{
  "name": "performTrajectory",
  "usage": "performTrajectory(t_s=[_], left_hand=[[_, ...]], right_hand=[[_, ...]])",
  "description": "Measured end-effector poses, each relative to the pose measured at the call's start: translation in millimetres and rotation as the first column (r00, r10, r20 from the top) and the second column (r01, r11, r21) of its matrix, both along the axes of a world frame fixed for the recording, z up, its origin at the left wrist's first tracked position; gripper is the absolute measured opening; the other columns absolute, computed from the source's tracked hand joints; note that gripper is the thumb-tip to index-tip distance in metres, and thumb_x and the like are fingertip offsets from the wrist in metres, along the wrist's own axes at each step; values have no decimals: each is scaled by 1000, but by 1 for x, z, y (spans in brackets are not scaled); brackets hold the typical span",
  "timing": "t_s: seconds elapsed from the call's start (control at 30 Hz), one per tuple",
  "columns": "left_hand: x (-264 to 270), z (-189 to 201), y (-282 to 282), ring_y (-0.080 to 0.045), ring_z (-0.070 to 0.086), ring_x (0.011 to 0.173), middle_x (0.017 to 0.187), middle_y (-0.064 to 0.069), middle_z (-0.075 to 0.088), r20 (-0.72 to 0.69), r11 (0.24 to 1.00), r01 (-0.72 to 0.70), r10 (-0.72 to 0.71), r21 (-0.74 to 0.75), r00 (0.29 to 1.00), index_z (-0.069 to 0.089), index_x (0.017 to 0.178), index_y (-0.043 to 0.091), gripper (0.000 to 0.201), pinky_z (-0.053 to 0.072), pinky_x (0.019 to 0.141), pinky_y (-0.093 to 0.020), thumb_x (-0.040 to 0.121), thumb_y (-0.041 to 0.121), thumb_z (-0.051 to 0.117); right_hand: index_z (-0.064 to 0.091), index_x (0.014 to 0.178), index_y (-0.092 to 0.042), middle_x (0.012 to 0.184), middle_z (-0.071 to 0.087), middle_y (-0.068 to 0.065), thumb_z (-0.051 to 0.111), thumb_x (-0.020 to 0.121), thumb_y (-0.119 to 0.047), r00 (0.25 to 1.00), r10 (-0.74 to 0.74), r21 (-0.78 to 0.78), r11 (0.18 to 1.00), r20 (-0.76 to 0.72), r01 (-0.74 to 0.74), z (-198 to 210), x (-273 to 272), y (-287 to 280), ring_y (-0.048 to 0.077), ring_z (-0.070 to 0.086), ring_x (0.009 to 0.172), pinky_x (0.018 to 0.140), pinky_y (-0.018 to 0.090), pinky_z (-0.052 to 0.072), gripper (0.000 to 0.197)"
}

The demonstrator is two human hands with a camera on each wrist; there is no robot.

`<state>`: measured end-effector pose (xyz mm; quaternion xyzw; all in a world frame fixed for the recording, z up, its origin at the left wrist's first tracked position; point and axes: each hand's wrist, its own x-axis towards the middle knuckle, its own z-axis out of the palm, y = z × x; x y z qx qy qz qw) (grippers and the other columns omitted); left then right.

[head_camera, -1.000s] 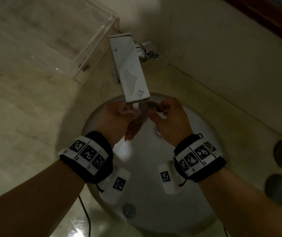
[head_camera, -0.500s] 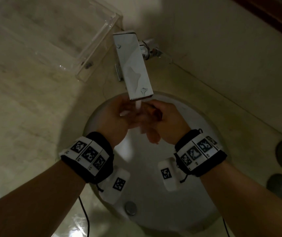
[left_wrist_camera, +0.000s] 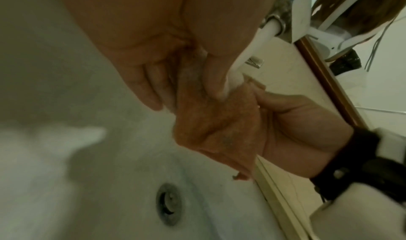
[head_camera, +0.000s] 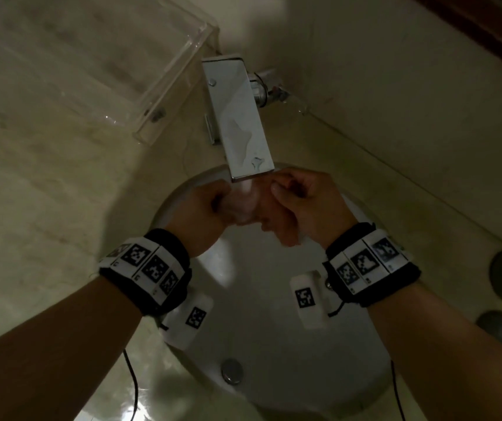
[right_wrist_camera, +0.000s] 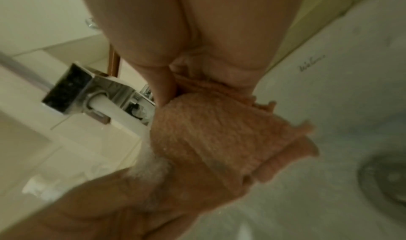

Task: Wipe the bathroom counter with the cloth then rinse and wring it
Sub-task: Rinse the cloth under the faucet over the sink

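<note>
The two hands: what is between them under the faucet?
The orange cloth, held by left hand and right hand; water falls on it. Both wrist views show this best.

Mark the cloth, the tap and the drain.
cloth (right_wrist_camera: 211, 139), right wrist view, middle of the bunched orange fabric.
tap (head_camera: 237, 117), head view, flat top of the spout.
drain (left_wrist_camera: 169, 203), left wrist view, centre of the metal plug.
</note>
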<state>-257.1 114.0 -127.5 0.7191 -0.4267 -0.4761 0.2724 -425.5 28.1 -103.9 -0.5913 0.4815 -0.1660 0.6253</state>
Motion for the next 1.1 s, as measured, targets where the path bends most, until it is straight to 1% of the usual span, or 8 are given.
performTrajectory(t_s=[0.17,0.27,0.4,0.53,0.63,0.9,1.03,1.1], left_hand=[[-4,4,0,-36,66,82,83,-19,69,-81,996,-89,88,-6,993,68,85,4,23,53,80,-55,86,26,63],[-7,11,2,-20,67,79,84,-5,71,-110,995,-102,103,19,989,71,86,15,28,56,75,-38,83,43,66],[-10,18,1,-17,59,67,74,-12,64,-159,992,-126,124,-6,979,65,83,2,26,49,67,-30,88,27,65],[-13,20,-2,-33,67,69,80,-22,69,-313,975,-223,217,16,925,61,96,-8,44,59,72,-41,88,34,64],[-16,27,-2,-47,69,75,91,-31,70,-488,949,-305,302,76,819,59,107,-12,40,59,70,-52,94,26,60],[-16,28,-3,-13,71,59,66,0,74,-498,947,-321,294,34,816,67,81,15,27,58,60,-29,91,-5,53],[-9,10,-4,-16,65,73,84,6,64,-280,953,-299,273,-54,920,64,91,36,19,59,72,-41,77,43,74],[-7,8,-4,-20,67,81,87,6,69,-288,977,-213,199,-17,937,67,95,33,27,57,77,-47,79,55,66]], right_hand=[[73,91,-17,77,71,-7,66,87,-8,996,-45,-193,981,-78,30,-6,-4,-1,-2,66,65,58,14,51,12],[73,87,-23,75,69,-9,69,86,-16,987,-72,-291,956,-145,27,-11,-5,-3,1,64,69,62,18,51,9],[76,92,-18,73,68,-15,70,86,-19,985,-117,-361,931,-130,63,-12,1,4,-4,64,69,64,12,48,8],[73,83,-16,73,72,-2,68,86,-31,986,-75,-354,935,-148,18,-14,11,17,11,68,71,69,33,57,16],[72,97,-17,85,73,-3,62,89,-41,991,15,-325,944,-136,-59,-15,14,25,8,69,78,73,31,59,28],[70,100,-14,80,71,-6,61,94,-26,996,26,-279,959,-87,-50,-20,8,18,7,68,72,65,24,56,16],[66,102,-16,81,70,-2,51,91,7,999,39,-158,987,23,-35,-15,8,12,26,69,76,69,42,59,29],[64,102,-15,80,71,-10,44,89,16,989,14,-20,1000,150,-11,-12,8,10,17,68,79,69,34,58,40]])
